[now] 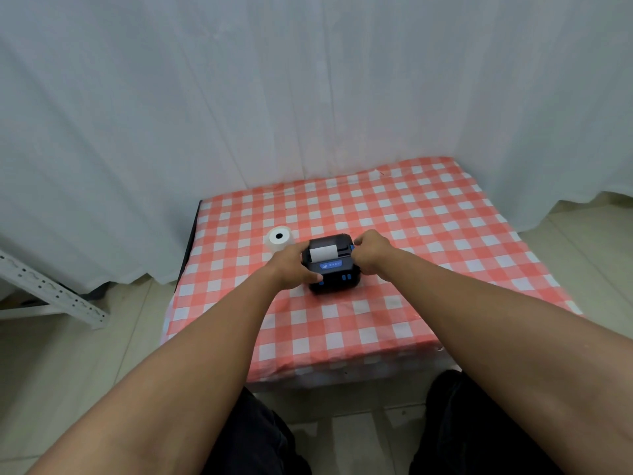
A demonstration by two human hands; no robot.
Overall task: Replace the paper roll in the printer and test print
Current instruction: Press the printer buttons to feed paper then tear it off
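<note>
A small black printer (pixel 333 269) with blue buttons and a blue label stands on the checked tablecloth, near the table's left half. A strip of white paper (pixel 323 252) shows at its top slot. My left hand (pixel 294 267) grips the printer's left side, thumb lying along its front edge. My right hand (pixel 371 251) holds the right side, fingers curled over the top right corner. A white paper roll (pixel 280 238) stands on end just behind and left of the printer, a little apart from my left hand.
The low table (pixel 428 234) carries a red-and-white checked cloth and stands against a white curtain. A white perforated metal rail (pixel 51 289) lies on the tiled floor to the left. My dark-trousered knees are at the table's near edge.
</note>
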